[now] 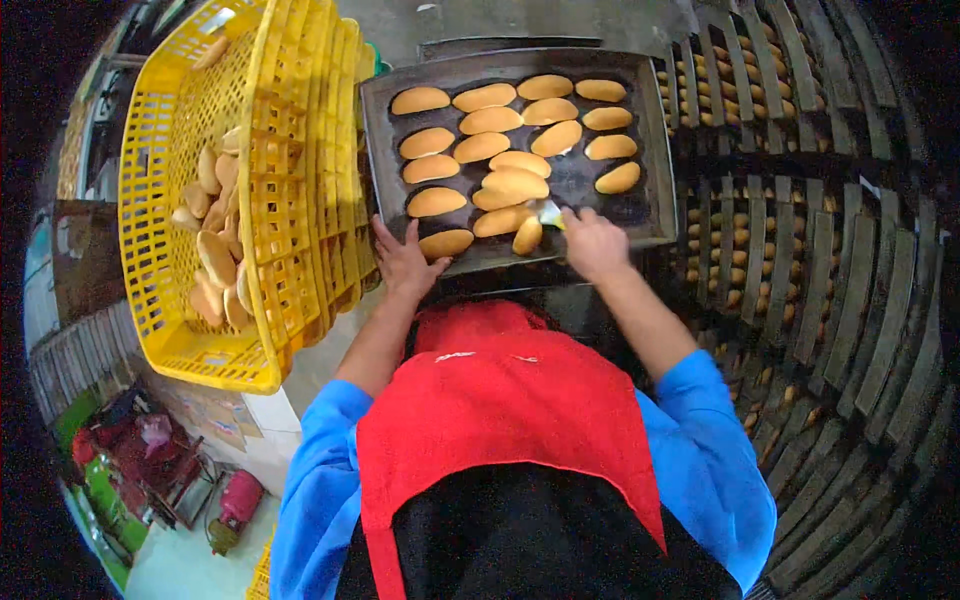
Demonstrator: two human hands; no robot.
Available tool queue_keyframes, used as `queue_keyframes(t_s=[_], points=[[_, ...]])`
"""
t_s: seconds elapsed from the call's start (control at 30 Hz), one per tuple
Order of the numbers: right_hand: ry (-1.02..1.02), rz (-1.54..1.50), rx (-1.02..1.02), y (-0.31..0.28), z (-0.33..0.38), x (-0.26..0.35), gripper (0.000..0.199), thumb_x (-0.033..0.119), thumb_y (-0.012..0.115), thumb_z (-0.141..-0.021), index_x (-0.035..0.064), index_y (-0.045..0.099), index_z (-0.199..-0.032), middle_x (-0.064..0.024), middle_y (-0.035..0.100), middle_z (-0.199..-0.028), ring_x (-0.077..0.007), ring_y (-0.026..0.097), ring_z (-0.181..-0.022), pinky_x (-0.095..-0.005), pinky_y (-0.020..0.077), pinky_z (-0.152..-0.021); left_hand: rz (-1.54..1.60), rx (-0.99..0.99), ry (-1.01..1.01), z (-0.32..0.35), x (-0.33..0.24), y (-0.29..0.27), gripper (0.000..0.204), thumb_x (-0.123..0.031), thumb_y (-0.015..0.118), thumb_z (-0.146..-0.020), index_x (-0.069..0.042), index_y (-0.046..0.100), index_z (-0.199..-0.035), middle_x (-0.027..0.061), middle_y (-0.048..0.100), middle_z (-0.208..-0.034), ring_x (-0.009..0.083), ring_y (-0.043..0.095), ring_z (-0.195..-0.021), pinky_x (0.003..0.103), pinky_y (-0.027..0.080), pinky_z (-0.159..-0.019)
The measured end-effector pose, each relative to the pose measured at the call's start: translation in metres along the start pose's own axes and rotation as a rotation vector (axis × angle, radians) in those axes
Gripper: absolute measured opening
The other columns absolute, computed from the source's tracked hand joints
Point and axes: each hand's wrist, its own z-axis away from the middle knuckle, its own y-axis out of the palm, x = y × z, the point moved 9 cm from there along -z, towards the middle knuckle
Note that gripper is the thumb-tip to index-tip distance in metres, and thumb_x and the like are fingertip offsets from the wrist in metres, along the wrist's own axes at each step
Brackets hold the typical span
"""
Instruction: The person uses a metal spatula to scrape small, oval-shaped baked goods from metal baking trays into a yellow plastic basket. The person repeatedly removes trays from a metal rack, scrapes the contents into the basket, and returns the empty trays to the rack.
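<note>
A dark metal baking tray (380, 150) lies in front of me with several golden oval bread rolls (485, 145) on it. My left hand (405, 260) grips the tray's near left edge, fingers spread on the rim. Closed around a small pale scraper (549, 213), my right hand (592, 243) pushes its blade against the rolls near the tray's front edge. One roll (527, 236) lies turned beside the blade. I wear blue sleeves and a red apron.
A yellow plastic crate (240, 190) holding several rolls stands tilted to the tray's left. A tall rack of dark trays (800, 200) filled with rolls curves along the right. Floor with red and green equipment (150, 460) shows at lower left.
</note>
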Motion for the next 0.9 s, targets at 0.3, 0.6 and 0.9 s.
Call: queue_keyframes(t_s=[0.3, 0.6, 0.9], points=[[0.106, -0.059, 0.077, -0.029, -0.130, 0.030, 0.026, 0.012, 0.046, -0.081, 0.0070, 0.059, -0.104, -0.0176, 0.063, -0.090, -0.0333, 0.065, -0.079, -0.0448, 0.0526, -0.068, 0.019, -0.077, 0.034, 0.004, -0.001, -0.010, 0.082, -0.040, 0.080, -0.062, -0.015, 0.043, -0.131, 0.0240, -0.002, -0.145, 0.0460, 0.026, -0.126, 0.048, 0.031, -0.104], [-0.053, 0.079, 0.165, -0.055, 0.021, -0.075, 0.030, 0.010, 0.059, -0.076, 0.0124, 0.060, -0.105, -0.0097, 0.059, -0.087, -0.0297, 0.061, -0.080, -0.0410, 0.0499, -0.068, 0.062, -0.079, 0.025, 0.003, -0.003, -0.010, 0.085, -0.040, 0.080, -0.062, -0.014, 0.042, -0.133, 0.0219, -0.005, -0.146, 0.0440, 0.027, -0.127, 0.047, 0.032, -0.104], [-0.215, -0.104, 0.075, -0.003, 0.017, 0.022, 0.030, 0.013, 0.056, -0.077, 0.0148, 0.060, -0.106, -0.0088, 0.056, -0.083, -0.0291, 0.062, -0.071, -0.0418, 0.0510, -0.058, 0.064, -0.064, 0.016, 0.004, 0.001, -0.006, 0.090, -0.040, 0.081, -0.062, -0.015, 0.036, -0.136, 0.0233, -0.003, -0.146, 0.0445, 0.028, -0.127, 0.046, 0.033, -0.104]])
